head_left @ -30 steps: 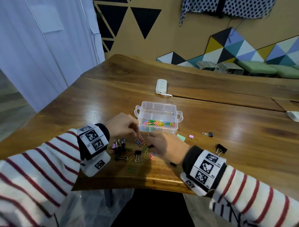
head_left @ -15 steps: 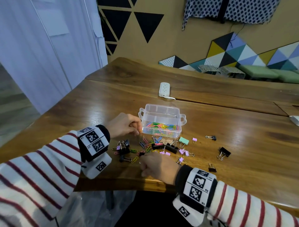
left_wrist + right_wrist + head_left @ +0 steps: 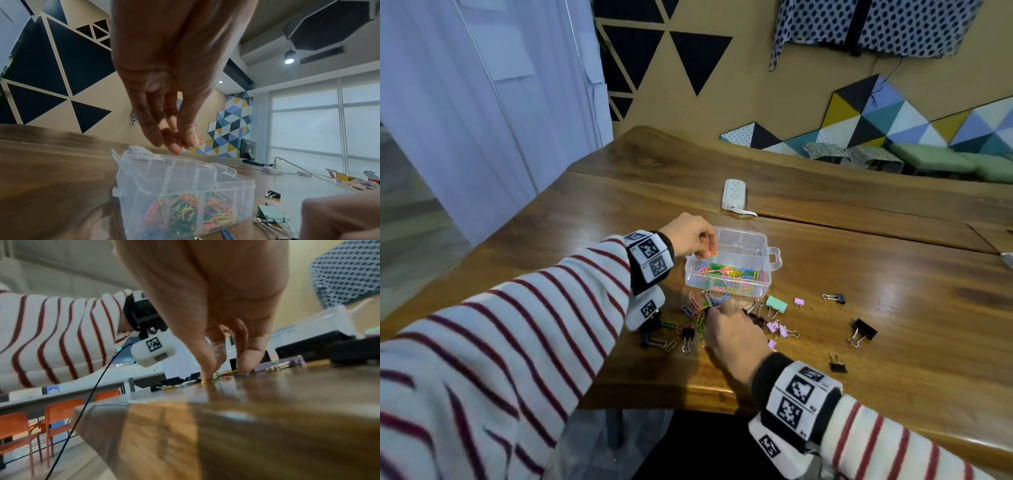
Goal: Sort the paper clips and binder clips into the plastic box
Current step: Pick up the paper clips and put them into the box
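A clear plastic box (image 3: 774, 272) stands open on the wooden table; its near compartment holds several coloured paper clips (image 3: 729, 272). My left hand (image 3: 707, 254) hovers over the box's left rim, pinching an orange and yellow paper clip (image 3: 200, 142) above the box (image 3: 244, 186). My right hand (image 3: 717, 310) is down on the loose paper clips (image 3: 693, 310) in front of the box, thumb tip (image 3: 205, 376) and fingertips (image 3: 244, 368) closing on a few clips on the wood. To its right lie binder clips: a mint one (image 3: 776, 305), pink ones (image 3: 777, 329) and black ones (image 3: 863, 329).
A white power strip (image 3: 734, 193) lies behind the box. More small black binder clips (image 3: 838, 366) sit right of my right wrist. The table's near edge (image 3: 671, 397) runs just below my right hand. Orange chairs (image 3: 61, 415) stand beyond the table's left end.
My left hand lifted from the table beside the box to above its left rim, clip in its fingertips. My right hand moved forward from the table edge back onto the loose clips.
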`<state>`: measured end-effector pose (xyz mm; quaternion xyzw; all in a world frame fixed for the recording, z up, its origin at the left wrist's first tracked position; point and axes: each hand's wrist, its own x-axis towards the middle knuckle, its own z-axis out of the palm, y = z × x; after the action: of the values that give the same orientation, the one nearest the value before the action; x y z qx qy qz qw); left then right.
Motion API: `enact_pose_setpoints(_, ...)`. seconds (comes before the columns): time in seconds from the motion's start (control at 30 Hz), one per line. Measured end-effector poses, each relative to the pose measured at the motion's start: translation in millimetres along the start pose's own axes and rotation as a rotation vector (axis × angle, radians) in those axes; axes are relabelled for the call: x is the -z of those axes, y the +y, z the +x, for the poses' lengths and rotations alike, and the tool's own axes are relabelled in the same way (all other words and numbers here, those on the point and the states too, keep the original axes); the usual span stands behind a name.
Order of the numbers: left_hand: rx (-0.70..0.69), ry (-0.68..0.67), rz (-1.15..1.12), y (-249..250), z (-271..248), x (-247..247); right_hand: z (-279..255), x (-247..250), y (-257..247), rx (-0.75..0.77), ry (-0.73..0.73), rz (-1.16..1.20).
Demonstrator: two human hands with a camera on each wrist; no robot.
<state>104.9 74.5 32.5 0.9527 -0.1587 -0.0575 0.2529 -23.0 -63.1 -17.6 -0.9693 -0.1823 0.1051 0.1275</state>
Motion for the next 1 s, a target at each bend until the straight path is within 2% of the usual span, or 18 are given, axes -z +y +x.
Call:
enact_pose_setpoints(0.27, 0.042, -0.031, -0.009, -4, 16, -14, 3, 2, -4, 0.008, -0.015, -0.007)
enact_pose_setpoints(0.37, 0.029, -0.041, -0.006, -3, 16, -16, 8, 4, 2, 0.054, -0.024, -0.013)
enact_pose_setpoints(0.53, 0.004, 0.095, -0.072, -16, 3, -12, 19, 12, 27, 0.122, -0.073, 0.058)
enact_pose_setpoints(0.73, 0.045, 0.180, -0.172, -31, -8, -11, 25, 22, 41, 0.072, -0.113, 0.247)
enact_pose_setpoints(0.9, 0.031, 0.149, -0.184, -24, -12, -11, 23, 33, 46, 0.042, -0.116, 0.350)
enact_pose_setpoints(1.0, -0.017, 0.043, -0.086, -17, -32, -8, 22, 37, 47, 0.016, -0.134, 0.420)
